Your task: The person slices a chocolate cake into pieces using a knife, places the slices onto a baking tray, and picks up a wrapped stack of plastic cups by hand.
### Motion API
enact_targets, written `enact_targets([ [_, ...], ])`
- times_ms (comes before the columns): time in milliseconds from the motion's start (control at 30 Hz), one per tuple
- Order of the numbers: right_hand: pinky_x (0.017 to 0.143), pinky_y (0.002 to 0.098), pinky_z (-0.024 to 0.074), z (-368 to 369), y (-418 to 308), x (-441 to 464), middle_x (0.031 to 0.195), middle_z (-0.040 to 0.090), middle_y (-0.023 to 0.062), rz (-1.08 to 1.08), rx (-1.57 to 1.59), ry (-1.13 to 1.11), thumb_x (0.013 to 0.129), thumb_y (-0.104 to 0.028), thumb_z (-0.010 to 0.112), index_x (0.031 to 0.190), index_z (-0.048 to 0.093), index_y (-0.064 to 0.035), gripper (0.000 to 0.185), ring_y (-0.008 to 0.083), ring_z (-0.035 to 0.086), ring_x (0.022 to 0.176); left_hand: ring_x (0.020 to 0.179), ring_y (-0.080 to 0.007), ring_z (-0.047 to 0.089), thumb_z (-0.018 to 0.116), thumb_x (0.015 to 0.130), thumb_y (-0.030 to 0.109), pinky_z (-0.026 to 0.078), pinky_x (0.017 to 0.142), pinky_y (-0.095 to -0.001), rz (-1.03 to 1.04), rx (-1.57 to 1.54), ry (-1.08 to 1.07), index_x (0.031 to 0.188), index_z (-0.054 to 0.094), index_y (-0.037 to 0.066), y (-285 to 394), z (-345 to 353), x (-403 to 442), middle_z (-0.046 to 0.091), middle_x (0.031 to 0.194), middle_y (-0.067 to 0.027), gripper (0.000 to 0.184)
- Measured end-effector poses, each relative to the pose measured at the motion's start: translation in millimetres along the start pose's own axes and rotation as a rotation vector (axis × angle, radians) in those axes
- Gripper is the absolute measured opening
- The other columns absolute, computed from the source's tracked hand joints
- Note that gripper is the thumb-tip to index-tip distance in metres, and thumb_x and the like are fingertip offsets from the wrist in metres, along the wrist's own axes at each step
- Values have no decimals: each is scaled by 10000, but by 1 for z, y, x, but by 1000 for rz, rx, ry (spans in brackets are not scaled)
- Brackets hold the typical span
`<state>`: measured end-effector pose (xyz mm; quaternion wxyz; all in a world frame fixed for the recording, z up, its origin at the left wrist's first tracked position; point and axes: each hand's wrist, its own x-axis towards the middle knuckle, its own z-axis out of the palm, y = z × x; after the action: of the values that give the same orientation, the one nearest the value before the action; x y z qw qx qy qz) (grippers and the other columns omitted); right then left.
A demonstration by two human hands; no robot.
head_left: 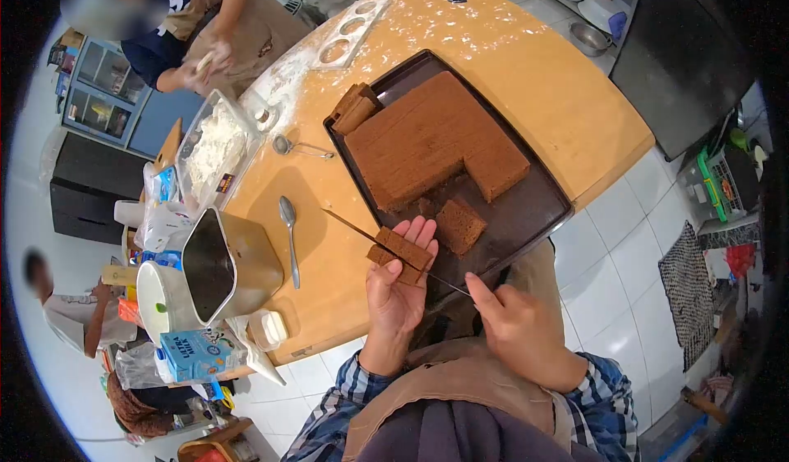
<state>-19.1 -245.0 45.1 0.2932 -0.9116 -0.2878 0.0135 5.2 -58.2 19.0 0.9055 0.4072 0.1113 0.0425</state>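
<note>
On the palm of my left hand [396, 302] lies a piece of brown cake [403, 254], with my thumb and fingers about its sides. A long knife [448, 284] runs through it, splitting it into two strips, and the blade tip sticks out to the left. My right hand [518, 318] is closed round the knife's handle, which the fingers hide. Beyond my hands, a large sheet of brown cake [436, 137] with one corner cut out sits on a dark baking tray [538, 203]. A loose square of cake [460, 226] rests at the tray's near side.
Left on the table [575, 108] are a spoon [290, 236], a metal container [246, 265], a milk carton [197, 355] and a tub of flour [218, 154]. A cutter board [349, 34] lies farther back. Across the table a co-worker's hands [209, 63] handle something pale.
</note>
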Motion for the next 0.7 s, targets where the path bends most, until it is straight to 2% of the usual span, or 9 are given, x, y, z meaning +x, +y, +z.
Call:
enact_targets([
  [100, 506, 372, 443, 6, 0, 1, 692, 509, 106, 15, 63, 47, 728, -34, 640, 1222, 542, -72, 506, 272, 547, 570, 1302, -358, 353, 601, 775, 266, 313, 1079, -440, -4, -11, 8, 1294, 375, -46, 2, -1, 0, 374, 1371, -243, 647],
  [200, 505, 374, 443, 5, 0, -9, 691, 508, 108, 54, 49, 15, 734, -34, 637, 1230, 536, -70, 507, 275, 550, 573, 1301, -357, 354, 600, 776, 263, 314, 1079, -437, -9, -19, 6, 1292, 376, -47, 4, -4, 0, 381, 1366, -242, 643],
  [300, 511, 357, 482, 0, 0, -5, 726, 514, 99, 30, -2, -32, 703, -64, 574, 1281, 487, -57, 585, 261, 580, 607, 1301, -358, 353, 599, 777, 261, 311, 1081, -438, -29, -17, 2, 1293, 373, -50, 0, -2, -2, 377, 1366, -244, 643],
  [500, 514, 358, 485, 12, 2, -3, 723, 512, 96, -1, 16, -6, 703, -72, 575, 1277, 491, -59, 580, 262, 579, 590, 1300, -357, 356, 603, 774, 252, 309, 1084, -434, -20, -36, 11, 1297, 372, -45, 2, -4, -2, 376, 1369, -237, 644],
  [600, 506, 376, 451, 8, -1, -9, 687, 510, 109, 109, 28, -37, 743, -33, 628, 1240, 528, -71, 509, 280, 555, 576, 1300, -355, 354, 608, 770, 250, 308, 1085, -432, -21, -33, 13, 1299, 367, -44, 1, -4, -2, 376, 1369, -236, 651],
  [700, 510, 377, 450, 5, -2, 0, 693, 514, 113, 65, -3, -6, 748, -33, 625, 1235, 530, -69, 497, 287, 554, 577, 1302, -356, 351, 608, 770, 254, 302, 1089, -433, -35, -17, 13, 1302, 357, -44, -3, 0, -5, 373, 1371, -236, 659],
])
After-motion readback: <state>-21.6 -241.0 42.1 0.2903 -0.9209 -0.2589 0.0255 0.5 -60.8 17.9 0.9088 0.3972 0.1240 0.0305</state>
